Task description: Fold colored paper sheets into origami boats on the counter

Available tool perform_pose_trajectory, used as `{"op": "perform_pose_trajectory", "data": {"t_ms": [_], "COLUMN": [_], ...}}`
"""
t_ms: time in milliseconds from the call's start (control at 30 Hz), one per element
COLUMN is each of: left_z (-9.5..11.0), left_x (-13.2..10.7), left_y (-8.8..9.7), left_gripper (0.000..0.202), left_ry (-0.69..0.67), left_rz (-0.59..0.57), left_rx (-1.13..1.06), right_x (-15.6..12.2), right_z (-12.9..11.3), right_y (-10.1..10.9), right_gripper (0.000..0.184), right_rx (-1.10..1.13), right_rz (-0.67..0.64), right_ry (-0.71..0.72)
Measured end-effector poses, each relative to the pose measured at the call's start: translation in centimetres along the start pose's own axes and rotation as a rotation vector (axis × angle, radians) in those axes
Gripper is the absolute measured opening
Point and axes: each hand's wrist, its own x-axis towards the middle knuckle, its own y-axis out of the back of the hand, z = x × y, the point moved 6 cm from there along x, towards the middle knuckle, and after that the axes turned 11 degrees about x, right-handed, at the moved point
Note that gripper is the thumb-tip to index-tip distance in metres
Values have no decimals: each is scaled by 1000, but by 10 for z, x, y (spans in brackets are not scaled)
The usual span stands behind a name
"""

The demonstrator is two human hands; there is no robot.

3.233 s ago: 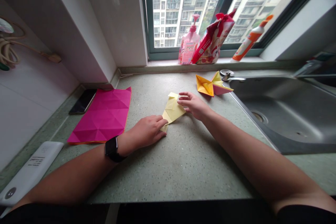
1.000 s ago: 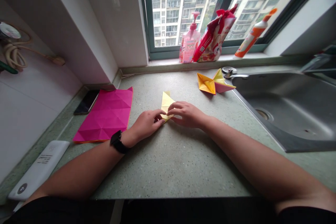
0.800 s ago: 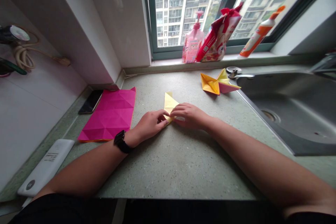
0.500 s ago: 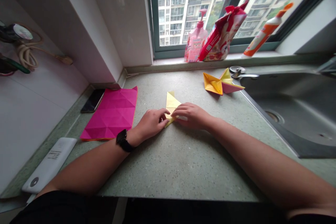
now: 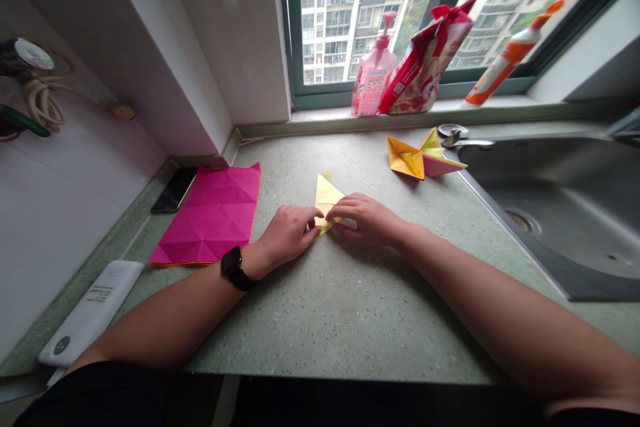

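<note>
A pale yellow folded paper [image 5: 327, 195] lies on the speckled counter in front of me, one pointed corner facing the window. My left hand [image 5: 290, 232] grips its lower left side between thumb and fingers. From the other side, my right hand [image 5: 367, 219] pinches the lower right part, its fingertips almost meeting those of the left. The fingers cover part of the folds. To the left lies a stack of creased magenta paper [image 5: 213, 213]. Folded paper shapes in orange [image 5: 406, 158] and in yellow and pink [image 5: 440, 163] stand near the sink.
A phone [image 5: 175, 189] and a white power strip-like device [image 5: 93, 313] lie along the left wall. The steel sink [image 5: 560, 207] borders the counter on the right. A pink pump bottle [image 5: 374, 77], a red bag [image 5: 430, 63] and an orange-white bottle [image 5: 510, 60] stand on the windowsill.
Both hands stay on the yellow paper in nearly the same pose. The whole view has shifted very slightly.
</note>
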Motion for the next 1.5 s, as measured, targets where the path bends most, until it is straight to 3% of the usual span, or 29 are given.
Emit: {"op": "perform_pose_trajectory", "data": {"t_ms": [300,467,733,1000,1267,1500], "left_z": [5,12,23,28,25,24], "left_x": [-1,-2,-6,-8,-10,-12], "left_y": [4,5,3,3,16,21], "left_gripper": [11,6,19,21,26,25], "left_ry": [-43,-115,-204,-234,-273,-313], "left_rz": [21,-26,-68,-151,-325,-328], "left_rx": [85,145,201,281,292,212], "right_x": [1,0,0,0,0,-2], "right_z": [-7,-3,2,2,0,-5], "right_y": [1,-1,2,1,1,-3], "right_gripper": [15,13,14,15,17,13], "right_rx": [97,79,107,105,95,-10], "right_rz": [-23,-37,-53,-52,-59,27], "right_ry": [54,39,-14,-34,-32,50]}}
